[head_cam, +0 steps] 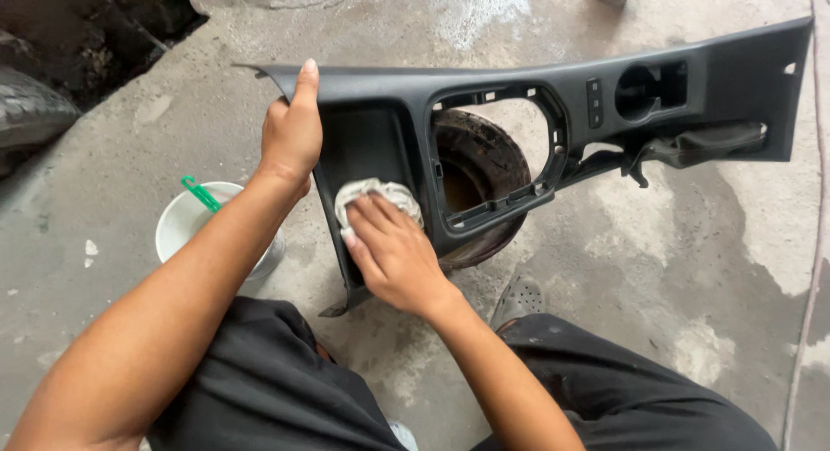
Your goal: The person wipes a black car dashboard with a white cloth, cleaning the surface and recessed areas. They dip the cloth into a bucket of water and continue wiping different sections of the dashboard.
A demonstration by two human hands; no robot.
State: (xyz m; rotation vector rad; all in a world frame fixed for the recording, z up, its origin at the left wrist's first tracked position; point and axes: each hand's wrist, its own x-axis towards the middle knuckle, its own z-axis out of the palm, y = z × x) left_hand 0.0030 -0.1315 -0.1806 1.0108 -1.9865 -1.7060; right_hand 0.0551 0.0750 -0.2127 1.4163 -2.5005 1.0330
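A long black plastic car console panel (519,88) stretches across the view, held up off the concrete floor. My left hand (292,131) grips its top edge near the left end, thumb over the rim. My right hand (389,252) presses a crumpled grey-white cloth (380,194) flat against the panel's lower left face. The panel has a large open cutout (497,148), a round cup hole and small buttons further right.
A rusty round metal part (484,179) lies on the floor behind the cutout. A white bucket (186,222) with a green-handled tool (201,193) stands at my left knee. A tyre (30,114) lies far left. My grey shoe (519,297) rests below the panel.
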